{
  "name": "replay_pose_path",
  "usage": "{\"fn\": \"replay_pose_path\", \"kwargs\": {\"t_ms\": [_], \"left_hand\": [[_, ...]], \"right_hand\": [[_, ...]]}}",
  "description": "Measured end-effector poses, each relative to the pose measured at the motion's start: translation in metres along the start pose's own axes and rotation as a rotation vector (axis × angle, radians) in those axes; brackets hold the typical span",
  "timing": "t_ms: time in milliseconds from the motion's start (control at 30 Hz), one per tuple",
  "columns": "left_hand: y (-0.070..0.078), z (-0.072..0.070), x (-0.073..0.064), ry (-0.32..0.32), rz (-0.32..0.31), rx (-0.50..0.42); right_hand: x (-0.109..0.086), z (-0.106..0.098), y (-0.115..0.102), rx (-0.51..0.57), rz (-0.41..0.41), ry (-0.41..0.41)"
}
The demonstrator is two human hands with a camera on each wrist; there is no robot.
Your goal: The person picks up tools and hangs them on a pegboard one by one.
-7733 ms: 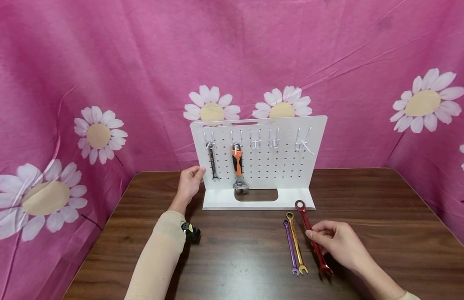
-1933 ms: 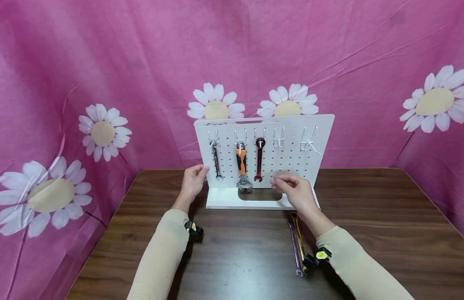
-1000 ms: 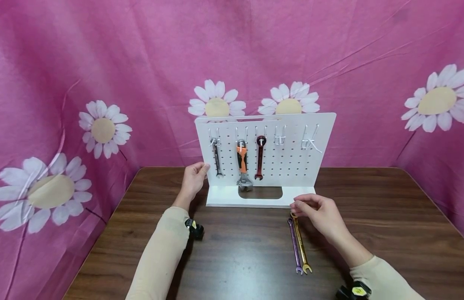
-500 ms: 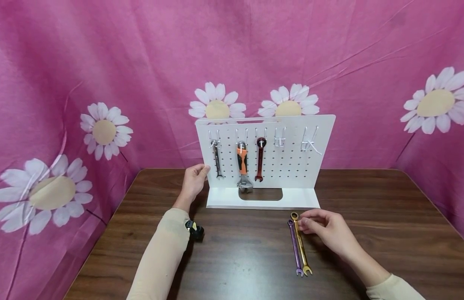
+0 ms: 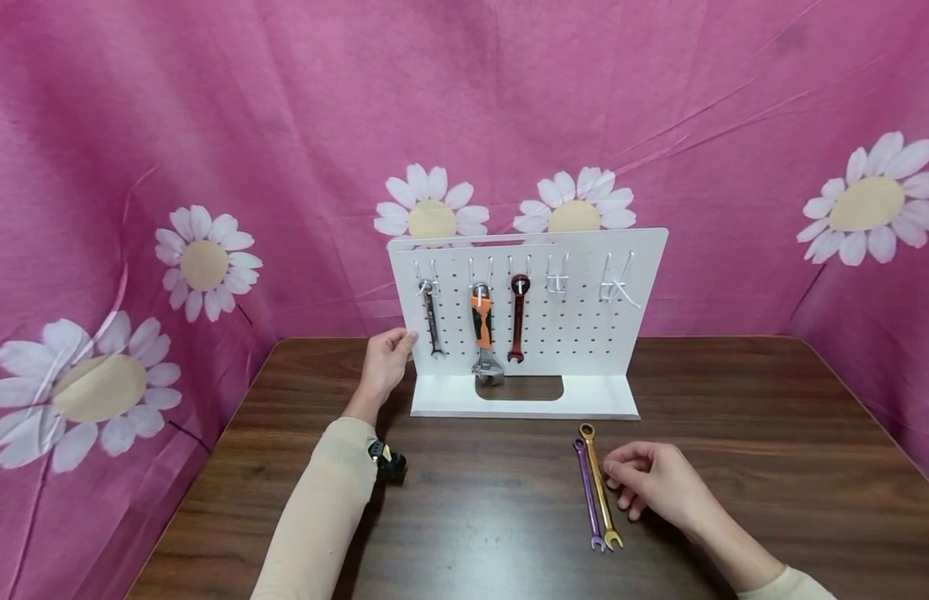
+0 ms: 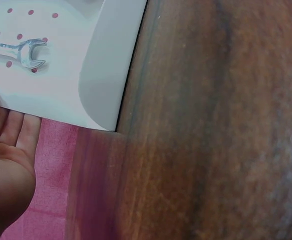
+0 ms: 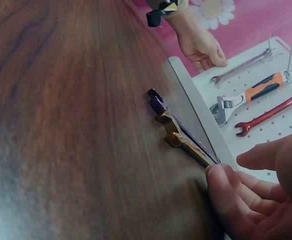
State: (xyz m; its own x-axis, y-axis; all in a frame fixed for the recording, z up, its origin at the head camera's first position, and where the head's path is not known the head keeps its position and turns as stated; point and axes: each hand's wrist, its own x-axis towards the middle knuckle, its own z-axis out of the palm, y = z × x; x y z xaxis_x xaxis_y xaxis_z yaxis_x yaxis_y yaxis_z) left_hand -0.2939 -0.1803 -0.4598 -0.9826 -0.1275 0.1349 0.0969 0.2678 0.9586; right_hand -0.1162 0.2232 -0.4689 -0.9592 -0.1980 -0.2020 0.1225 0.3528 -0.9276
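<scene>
We have the pink daisy curtain (image 5: 464, 92) at the back, then the wood-grain bench (image 5: 471, 517). White board (image 5: 569, 321) stands on it. Left hand (image 5: 383, 367) pinches the board's left edge. Right hand (image 5: 662, 483) is half-curled, a narrow gap between thumb and fingers, right beside the gold wrench; we can't tell if it touches. Adjustable wrench (image 5: 482, 325), orange and black, hangs on the second hook; lettering too small for us to read. Red wrench (image 5: 517, 325) hangs on the third; 7.7 s ago the right hand held it over the bench. Gold wrench (image 5: 602, 496) lies on the bench, purple wrench (image 5: 588, 496) just left of it. Since 0.5 s ago the right hand has slid down from near the gold ring end. Silver wrench (image 5: 432, 321) hangs leftmost, shaft marks unreadable.
</scene>
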Motion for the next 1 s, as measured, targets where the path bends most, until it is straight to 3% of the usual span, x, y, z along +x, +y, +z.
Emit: {"fn": "replay_pose_path", "kwargs": {"t_ms": [333,700,1000], "left_hand": [[-0.001,0.000,0.001,-0.005,0.008,-0.029],[-0.001,0.000,-0.001,-0.002,-0.005,-0.028],[-0.001,0.001,0.000,0.002,0.017,-0.026]], "right_hand": [[-0.001,0.005,0.003,-0.026,0.076,-0.033],[0.000,0.015,-0.004,-0.225,0.114,0.054],[0.001,0.015,-0.007,-0.353,0.084,0.077]]}}
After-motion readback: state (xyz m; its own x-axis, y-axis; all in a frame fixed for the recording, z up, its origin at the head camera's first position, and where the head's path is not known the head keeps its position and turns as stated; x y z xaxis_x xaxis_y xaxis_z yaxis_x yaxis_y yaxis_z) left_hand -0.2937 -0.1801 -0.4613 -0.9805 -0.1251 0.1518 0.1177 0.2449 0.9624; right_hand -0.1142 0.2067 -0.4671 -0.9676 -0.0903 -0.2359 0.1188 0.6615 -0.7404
